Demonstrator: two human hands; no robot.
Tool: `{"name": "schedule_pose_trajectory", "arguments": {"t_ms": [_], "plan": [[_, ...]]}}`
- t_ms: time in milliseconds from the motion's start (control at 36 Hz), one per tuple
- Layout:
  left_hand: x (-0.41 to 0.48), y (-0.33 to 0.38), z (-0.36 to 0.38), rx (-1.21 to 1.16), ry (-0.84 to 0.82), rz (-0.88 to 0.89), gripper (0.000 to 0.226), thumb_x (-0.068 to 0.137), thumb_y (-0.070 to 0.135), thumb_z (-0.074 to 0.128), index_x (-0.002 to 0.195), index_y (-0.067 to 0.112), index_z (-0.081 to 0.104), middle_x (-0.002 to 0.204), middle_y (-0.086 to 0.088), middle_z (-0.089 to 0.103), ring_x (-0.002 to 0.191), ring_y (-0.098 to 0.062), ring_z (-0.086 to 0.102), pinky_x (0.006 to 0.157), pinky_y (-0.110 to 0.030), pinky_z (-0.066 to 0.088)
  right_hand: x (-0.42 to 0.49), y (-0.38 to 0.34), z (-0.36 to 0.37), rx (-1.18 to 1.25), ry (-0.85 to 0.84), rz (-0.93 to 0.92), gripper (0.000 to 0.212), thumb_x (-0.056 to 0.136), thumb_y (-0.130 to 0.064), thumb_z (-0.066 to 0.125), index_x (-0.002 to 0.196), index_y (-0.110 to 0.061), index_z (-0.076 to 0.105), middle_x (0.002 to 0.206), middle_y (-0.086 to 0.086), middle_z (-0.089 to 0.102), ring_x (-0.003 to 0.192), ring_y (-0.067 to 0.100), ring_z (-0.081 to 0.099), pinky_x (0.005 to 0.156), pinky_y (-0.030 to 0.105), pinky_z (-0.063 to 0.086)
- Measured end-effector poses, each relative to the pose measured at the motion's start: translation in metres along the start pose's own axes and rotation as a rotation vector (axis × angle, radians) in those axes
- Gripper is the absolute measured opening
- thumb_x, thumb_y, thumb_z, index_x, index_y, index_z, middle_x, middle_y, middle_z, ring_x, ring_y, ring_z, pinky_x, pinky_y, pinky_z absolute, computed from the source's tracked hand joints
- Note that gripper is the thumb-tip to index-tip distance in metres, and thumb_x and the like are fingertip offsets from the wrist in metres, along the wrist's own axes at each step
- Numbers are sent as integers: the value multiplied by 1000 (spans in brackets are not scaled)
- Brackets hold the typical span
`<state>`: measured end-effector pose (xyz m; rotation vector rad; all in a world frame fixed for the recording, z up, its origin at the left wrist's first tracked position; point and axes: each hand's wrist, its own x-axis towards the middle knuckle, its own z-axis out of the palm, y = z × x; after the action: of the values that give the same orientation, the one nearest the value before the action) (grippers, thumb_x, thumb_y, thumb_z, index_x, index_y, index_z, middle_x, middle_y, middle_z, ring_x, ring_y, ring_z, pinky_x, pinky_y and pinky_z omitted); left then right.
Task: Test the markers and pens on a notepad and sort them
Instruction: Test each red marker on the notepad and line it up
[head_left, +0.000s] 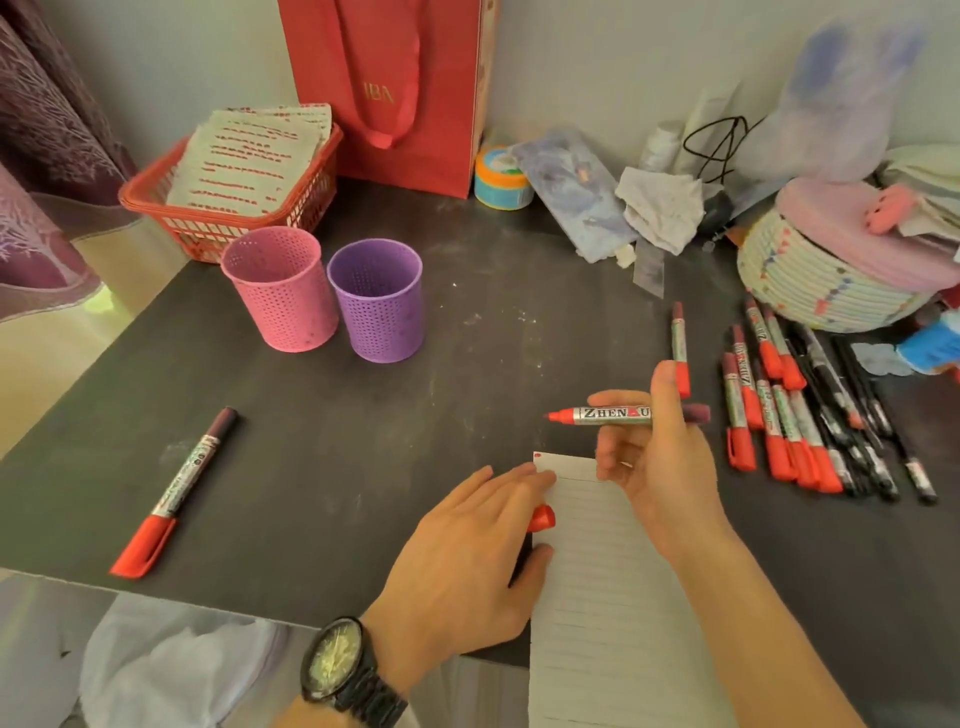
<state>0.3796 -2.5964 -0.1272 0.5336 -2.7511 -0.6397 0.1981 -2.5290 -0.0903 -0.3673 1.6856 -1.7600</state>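
Red marker (613, 414) uncapped, pinched by right hand (660, 467) above notepad (597, 597), left hand (467, 561) holding cap (543, 518)

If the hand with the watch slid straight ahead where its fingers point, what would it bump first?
Probably the right hand, whose curled fingers hold the uncapped marker just past the left hand. Depth is unclear, so it might slide underneath along the notepad.
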Motion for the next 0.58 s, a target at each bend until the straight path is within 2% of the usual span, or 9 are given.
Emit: {"name": "schedule_pose_trajectory", "arguments": {"t_ms": [56, 111, 167, 222, 278, 333, 472, 583], "plan": [[1, -1, 0, -19, -13, -8, 45, 92, 39, 54, 134, 23, 51, 143, 13, 53, 135, -3, 43, 118, -20, 13, 5, 9, 2, -44, 62, -61, 51, 88, -68, 57, 70, -22, 72, 46, -1, 45, 43, 12, 42, 47, 25, 39], [1, -2, 0, -33, -19, -6, 46, 92, 38, 54, 135, 23, 50, 144, 13, 52, 135, -3, 43, 119, -22, 15, 7, 16, 2, -56, 95, -105, 35, 87, -49, 65, 63, -24, 66, 44, -3, 39, 40, 11, 35, 44, 25, 32], [2, -2, 1, -46, -10, -4, 46, 91, 37, 55, 135, 23, 50, 143, 14, 53, 135, -2, 42, 120, -23, 18, 8, 19, 0, -43, 95, -132, 23, 80, -39, 66, 64, -23, 67, 43, -1, 40, 40, 13, 35, 42, 25, 31], [2, -2, 2, -72, 2, -1, 44, 90, 35, 56, 131, 22, 51, 141, 12, 54, 135, -3, 43, 120, -26, 23, 7, 20, -1, -47, 55, -161, 15, 81, -35, 63, 75, -23, 70, 47, 4, 51, 42, 17, 45, 43, 24, 38], [3, -2, 2, -90, 16, -3, 38, 89, 34, 56, 125, 21, 52, 139, 9, 56, 136, -6, 44, 119, -28, 27, 6, 20, -3, -63, 0, -188, 16, 89, -27, 59, 86, -16, 71, 60, 10, 65, 49, 21, 57, 47, 26, 47], [4, -1, 2, -87, 36, -14, 34, 89, 33, 55, 120, 20, 53, 139, 6, 57, 136, -9, 45, 119, -29, 28, 4, 20, -2, -135, -1, -213, 17, 95, -28, 62, 87, -16, 71, 66, 12, 70, 54, 21, 64, 50, 26, 52], [6, 1, 1, -56, 49, -39, 32, 88, 37, 54, 115, 19, 57, 137, 8, 59, 135, -11, 45, 115, -27, 32, 2, 24, 6, -341, 94, -290, 27, 93, -37, 71, 76, -18, 63, 56, 4, 66, 48, 11, 62, 48, 19, 48], [6, 1, 0, -53, 37, -50, 36, 89, 36, 54, 118, 17, 58, 136, 7, 60, 135, -11, 45, 115, -25, 30, 3, 30, 10, -493, 175, -337, 36, 88, -41, 74, 63, -23, 56, 50, -8, 62, 51, 4, 61, 58, 12, 46]]}}
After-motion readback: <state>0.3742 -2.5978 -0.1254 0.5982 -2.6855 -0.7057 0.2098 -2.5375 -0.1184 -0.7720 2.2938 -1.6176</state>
